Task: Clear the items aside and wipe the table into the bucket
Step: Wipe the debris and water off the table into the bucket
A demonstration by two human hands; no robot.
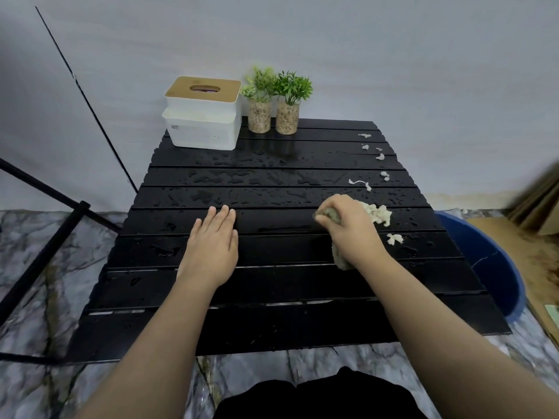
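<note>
cloth (340, 255): nubbly, damp-looking beige rag, bunched in right hand (351, 225) fisted around it, on table's right side | table (272, 285): black slatted top, wet with droplets | pale crumbly scraps (379, 214) along right edge | left hand (211, 249): flat, fingers together | blue round bucket (490, 264) beside table's right | white tissue box (202, 116), two potted sprigs (273, 101) at back

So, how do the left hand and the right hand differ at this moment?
The left hand lies open and flat, palm down, on the black table, while the right hand is closed on a crumpled cloth. The left hand holds nothing. The right hand is nearer the blue bucket and the pale scraps. Both rest on the wet slats.
</note>
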